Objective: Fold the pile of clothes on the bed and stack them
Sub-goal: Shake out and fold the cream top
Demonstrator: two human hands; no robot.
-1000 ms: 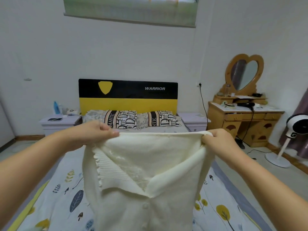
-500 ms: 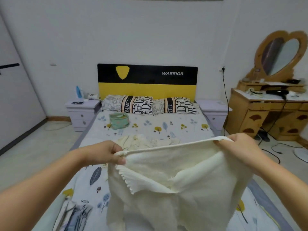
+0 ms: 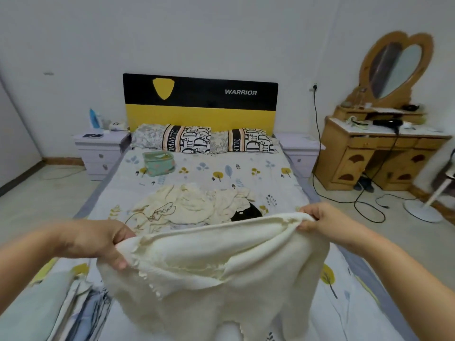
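Head view looks down the length of the bed [image 3: 283, 193], and a cream knitted cardigan [image 3: 221, 267] fills the near half of it, held up by its top edge. The left hand [image 3: 98, 239] has its grip pinched on one shoulder of the cardigan, fingers curled under the fabric and thumb on top; the right hand [image 3: 322, 217] pinches the other shoulder the same way. The garment sags between them and hangs toward the mattress, hiding the sheet right below it.

Just past the cardigan lies the pile of clothes [image 3: 192, 205], a crumpled heap of cream and pale pieces with a black garment [image 3: 246, 214] poking out at its right edge. The cardigan's top edge covers the near side of that heap. Farther up the bed sits a green pouch [image 3: 158, 163], near two patterned pillows [image 3: 204, 141] that lean against the black and yellow headboard [image 3: 200, 102].

At the lower left corner lies a stack of folded clothes [image 3: 61, 308] in pale blue and striped fabric, just beside the hanging cardigan.

A lilac nightstand [image 3: 101, 153] flanks the bed at the left, and a wooden dressing worktop [image 3: 384, 153] with a heart-shaped mirror [image 3: 396, 67] stands at the right. A black cable [image 3: 317, 134] runs down the wall and trails over the floor.
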